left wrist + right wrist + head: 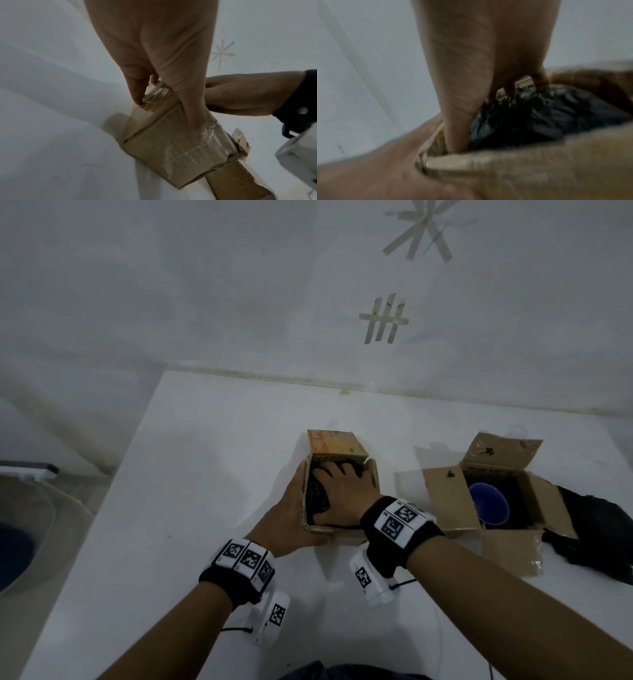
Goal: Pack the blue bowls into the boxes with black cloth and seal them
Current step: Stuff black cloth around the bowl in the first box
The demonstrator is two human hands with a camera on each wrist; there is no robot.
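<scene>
A small cardboard box (342, 445) stands mid-table with crumpled black cloth (317, 494) filling it. My right hand (337, 491) is inside, fingers spread and pressing down on the cloth (547, 115). My left hand (291, 508) clasps the box's left wall and near corner (171, 148), thumb on the taped edge. No bowl shows in this box. To the right a second box (445, 501) lies open, flaps spread, with a blue bowl (488, 505) on black lining.
Another black cloth (596, 529) lies heaped at the table's right edge beside the open box. A white wall with tape marks (383, 320) runs behind the white table (205, 457). A flap of the second box (240, 182) lies close to the held one.
</scene>
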